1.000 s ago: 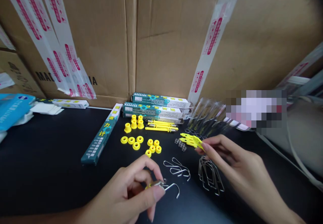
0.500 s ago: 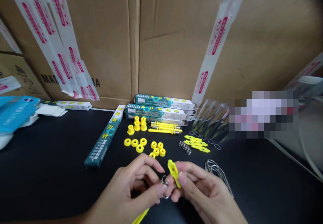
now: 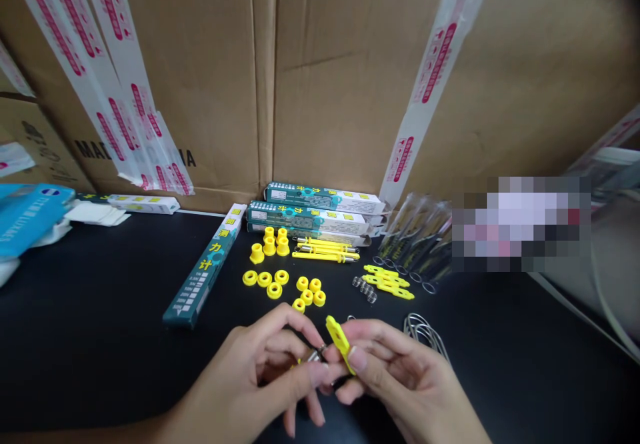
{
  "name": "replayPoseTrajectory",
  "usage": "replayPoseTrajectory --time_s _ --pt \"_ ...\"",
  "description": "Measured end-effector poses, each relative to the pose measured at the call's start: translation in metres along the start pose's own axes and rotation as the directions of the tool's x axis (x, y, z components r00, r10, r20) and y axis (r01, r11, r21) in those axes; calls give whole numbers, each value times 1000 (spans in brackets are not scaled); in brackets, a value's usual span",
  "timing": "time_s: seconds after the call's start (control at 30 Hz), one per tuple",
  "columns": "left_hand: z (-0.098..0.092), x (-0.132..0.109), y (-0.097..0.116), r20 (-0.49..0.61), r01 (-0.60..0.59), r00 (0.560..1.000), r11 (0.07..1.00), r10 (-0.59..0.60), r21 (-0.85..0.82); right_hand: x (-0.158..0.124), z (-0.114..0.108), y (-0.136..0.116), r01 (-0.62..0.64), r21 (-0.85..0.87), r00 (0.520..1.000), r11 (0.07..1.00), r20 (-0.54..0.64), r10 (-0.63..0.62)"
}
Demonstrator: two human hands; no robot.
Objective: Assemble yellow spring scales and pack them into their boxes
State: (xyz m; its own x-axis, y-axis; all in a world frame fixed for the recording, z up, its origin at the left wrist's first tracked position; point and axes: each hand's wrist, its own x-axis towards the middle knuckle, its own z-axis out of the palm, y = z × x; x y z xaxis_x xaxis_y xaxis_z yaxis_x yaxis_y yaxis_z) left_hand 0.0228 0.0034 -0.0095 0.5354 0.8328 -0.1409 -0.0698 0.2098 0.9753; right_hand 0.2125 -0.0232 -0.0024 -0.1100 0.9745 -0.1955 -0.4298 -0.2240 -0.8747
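Note:
My right hand (image 3: 395,371) pinches a flat yellow plastic tab (image 3: 339,341) with a slot in it, held upright and tilted. Facing it closely, my left hand (image 3: 280,371) has its thumb and forefinger closed on a yellow rod with a silvery metal end (image 3: 314,356); most of the rod is hidden by the fingers. The metal end is beside the right fingertips, and I cannot tell whether it touches the tab. Beyond the hands lie similar yellow tabs (image 3: 387,282), small coil springs (image 3: 365,289) and yellow rods with metal ends (image 3: 325,251).
Yellow flanged collars (image 3: 269,247), yellow rings (image 3: 274,290) and small yellow caps (image 3: 319,298) stand in groups. Green-and-white boxes (image 3: 310,217) lie behind, another box (image 3: 205,267) at left. Clear tubes (image 3: 415,231) and wire hooks (image 3: 425,329) are at right. A cardboard carton (image 3: 320,97) walls the back.
The rod in my left hand has turned, so its metal end now shows between the fingers and its yellow length no longer hangs below. The tab in my right hand has tilted and shifted slightly left.

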Motion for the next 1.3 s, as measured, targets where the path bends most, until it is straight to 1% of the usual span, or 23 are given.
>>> replayPoseTrajectory --time_s 0.1,0.17,0.33,0.53,0.67,0.93,1.1,1.2,1.3 --pt "-3 1 -5 -8 -48 999 999 48 -12 1 -5 2 64 -60 996 996 -59 -68" --pt "-4 1 -7 -28 -68 997 997 68 27 2 -7 2 87 -80 993 993 -68 -92" --pt "-5 2 -7 -59 -47 997 994 54 100 2 -4 0 28 -14 998 1000 -54 -29" --pt "-3 2 -4 -57 -79 994 982 90 174 1 -1 -3 28 27 999 999 -40 -27" --pt "-1 2 -3 -144 -65 986 986 87 151 1 -2 -2 30 39 999 999 -34 -29" --pt "-1 2 2 -210 -24 976 989 54 145 0 -2 -3 24 29 999 999 -40 -23" --pt "-1 2 4 -213 -15 976 987 49 159 -1 -1 -2 33 23 998 999 -57 -32" --pt "-1 2 5 -214 -16 976 990 47 143 -1 -1 -2 25 37 998 999 -50 -23" --pt "-2 2 5 -205 -15 977 986 49 163 0 -1 -3 16 55 999 998 -48 -13"
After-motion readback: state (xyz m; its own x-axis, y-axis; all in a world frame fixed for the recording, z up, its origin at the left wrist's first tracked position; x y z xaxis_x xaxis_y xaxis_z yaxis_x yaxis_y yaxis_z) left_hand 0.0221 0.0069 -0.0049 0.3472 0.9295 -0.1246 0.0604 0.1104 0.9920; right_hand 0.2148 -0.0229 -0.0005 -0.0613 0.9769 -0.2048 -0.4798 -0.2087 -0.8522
